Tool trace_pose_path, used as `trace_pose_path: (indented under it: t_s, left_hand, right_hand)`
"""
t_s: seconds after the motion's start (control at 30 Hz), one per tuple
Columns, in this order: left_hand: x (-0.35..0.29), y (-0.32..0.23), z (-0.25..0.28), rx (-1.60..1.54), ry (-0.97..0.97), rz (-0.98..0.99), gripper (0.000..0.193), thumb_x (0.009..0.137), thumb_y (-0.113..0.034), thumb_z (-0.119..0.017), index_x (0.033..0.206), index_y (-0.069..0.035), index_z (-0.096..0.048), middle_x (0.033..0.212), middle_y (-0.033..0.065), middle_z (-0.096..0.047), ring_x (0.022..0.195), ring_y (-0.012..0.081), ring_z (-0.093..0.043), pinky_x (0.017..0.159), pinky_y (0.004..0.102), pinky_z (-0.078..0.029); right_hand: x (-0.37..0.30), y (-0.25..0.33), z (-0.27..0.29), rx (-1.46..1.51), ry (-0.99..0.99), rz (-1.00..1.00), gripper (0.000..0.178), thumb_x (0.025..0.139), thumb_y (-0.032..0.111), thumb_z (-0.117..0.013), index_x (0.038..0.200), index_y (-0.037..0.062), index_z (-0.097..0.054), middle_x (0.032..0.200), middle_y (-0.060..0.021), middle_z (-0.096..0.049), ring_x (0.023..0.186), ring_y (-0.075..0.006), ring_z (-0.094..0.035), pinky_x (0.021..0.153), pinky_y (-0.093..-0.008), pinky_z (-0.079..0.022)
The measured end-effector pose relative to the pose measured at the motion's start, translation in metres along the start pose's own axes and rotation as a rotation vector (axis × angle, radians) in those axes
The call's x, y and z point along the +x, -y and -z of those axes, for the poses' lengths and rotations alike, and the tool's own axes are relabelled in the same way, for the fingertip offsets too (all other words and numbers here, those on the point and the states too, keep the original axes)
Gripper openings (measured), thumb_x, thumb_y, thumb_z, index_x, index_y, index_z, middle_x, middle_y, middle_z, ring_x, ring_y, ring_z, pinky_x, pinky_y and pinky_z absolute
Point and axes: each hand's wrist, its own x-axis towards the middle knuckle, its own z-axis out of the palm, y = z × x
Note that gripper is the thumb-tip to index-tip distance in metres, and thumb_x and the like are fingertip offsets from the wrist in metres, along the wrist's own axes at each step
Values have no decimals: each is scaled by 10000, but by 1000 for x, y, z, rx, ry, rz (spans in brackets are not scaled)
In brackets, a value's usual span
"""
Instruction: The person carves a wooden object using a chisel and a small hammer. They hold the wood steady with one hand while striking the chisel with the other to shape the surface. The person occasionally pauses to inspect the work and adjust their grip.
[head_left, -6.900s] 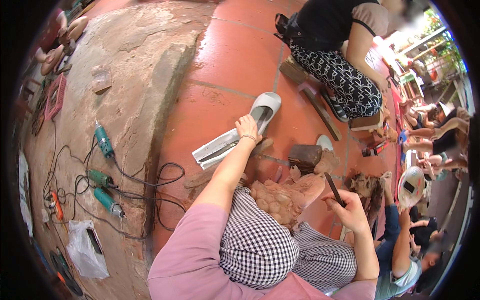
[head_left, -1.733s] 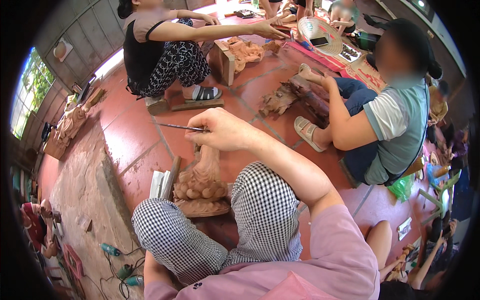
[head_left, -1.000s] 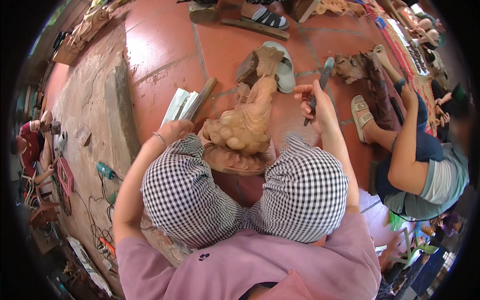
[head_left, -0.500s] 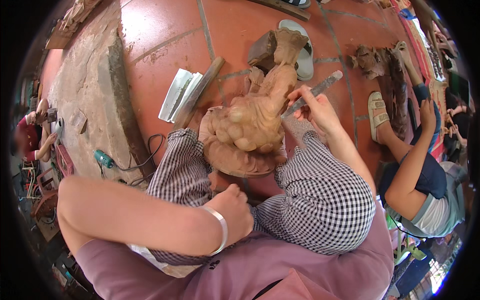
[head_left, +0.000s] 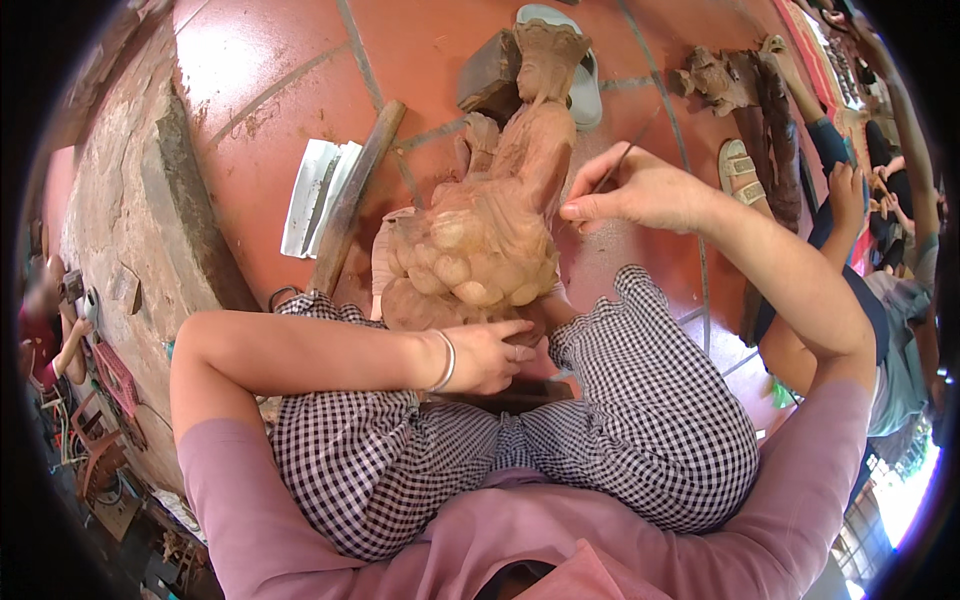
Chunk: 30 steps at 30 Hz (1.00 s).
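A carved wooden statue [head_left: 478, 250] of a crowned seated figure stands between my knees, its rounded, bumpy base toward me. My left hand [head_left: 484, 358], with a silver bracelet at the wrist and a ring, lies against the near edge of the base, its fingers stretched out. To the statue's right, my right hand [head_left: 640, 190] is raised with thumb and fingers pinched round a flat metal chisel [head_left: 614, 168]. Now edge-on, the chisel shows only as a thin dark line. Its lower end cannot be made out beside my fingers, and the hand is apart from the wood.
Left of the statue lie a wooden stick [head_left: 358, 195] and a folded white sheet [head_left: 318, 198]. A thick wooden slab [head_left: 130, 230] fills the left. Behind the statue are a dark wood block [head_left: 490, 75] and a pale slipper [head_left: 585, 90]. A seated person's sandalled foot [head_left: 740, 175] is at right.
My left hand has moved forward from my lap to the statue's base, its fingers opening out. My right hand has turned the chisel edge-on and lifted away from the statue's side.
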Motion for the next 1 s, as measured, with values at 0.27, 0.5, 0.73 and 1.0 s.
trace_pose_path:
  t_s: [0.27, 0.5, 0.73, 1.0]
  left_hand:
    - [8, -7, 25, -79, 284, 134, 130, 790, -239, -643, 844, -164, -733, 972, -30, -707, 1184, 189, -564, 1123, 455, -367]
    - [-8, -1, 13, -36, 3, 138, 331, 839, -255, -601, 1137, -147, -698, 1368, 91, -600, 1294, 233, -532, 1144, 466, -366]
    - [0, 2, 11, -46, 129, 260, 374, 845, -237, -601, 1193, -122, -679, 1372, 75, -576, 1299, 246, -527, 1128, 435, -415]
    - [-3, 1, 19, -150, 112, 338, 345, 813, -240, -648, 1124, -104, -707, 1336, 79, -583, 1279, 234, -517, 1029, 366, -503]
  right_hand:
    - [-5, -47, -31, -45, -227, 423, 147, 861, 132, -785, 918, 22, -705, 881, -22, -708, 810, -89, -636, 744, -268, -521]
    - [7, -89, -68, 643, -230, 400, 172, 978, 57, -660, 1120, -36, -637, 976, -82, -702, 899, -136, -702, 797, -255, -587]
    - [10, -88, -73, 633, -354, 426, 164, 982, 35, -654, 1123, -43, -623, 983, -115, -704, 865, -164, -721, 767, -262, -608]
    - [15, -80, -85, 381, -518, 588, 154, 858, 18, -788, 896, -8, -642, 973, -89, -689, 845, -167, -712, 758, -275, -598]
